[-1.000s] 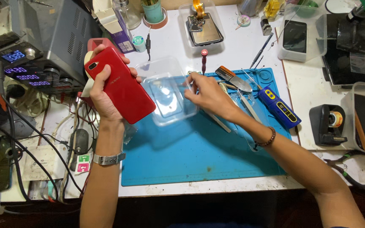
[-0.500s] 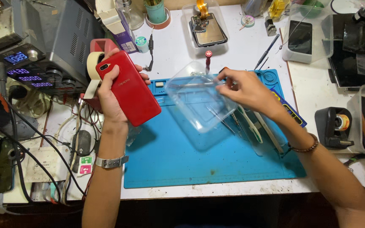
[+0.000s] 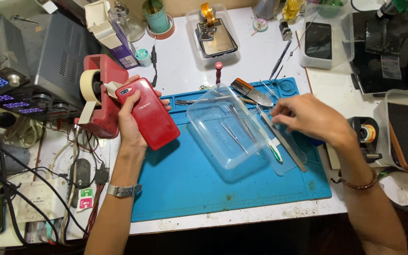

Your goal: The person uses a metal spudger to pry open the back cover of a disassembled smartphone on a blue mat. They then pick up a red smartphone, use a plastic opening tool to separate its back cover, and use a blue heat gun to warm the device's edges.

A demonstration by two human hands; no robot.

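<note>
Red phone (image 3: pixel 149 119) gripped in left hand (image 3: pixel 129 123) — back side up, just beside the tape dispenser (image 3: pixel 101 97).
Right hand (image 3: pixel 313 118) open, fingertips among tools on blue mat (image 3: pixel 190 189) — near clear plastic tray (image 3: pixel 226 126).

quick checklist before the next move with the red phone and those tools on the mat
1. Red phone firmly held: ok, the left hand wraps it from below, back side up.
2. Right hand free to pick a tool: cannot tell, its fingertips are down at the tools and may already pinch one.
3. Tools within reach: ok, tweezers and a scraper lie on the blue mat by the right hand.
4. Clear plastic tray out of the way: not ok, it sits over several tools.
5. Bare mat space for the phone: ok, the near part is bare.
</note>
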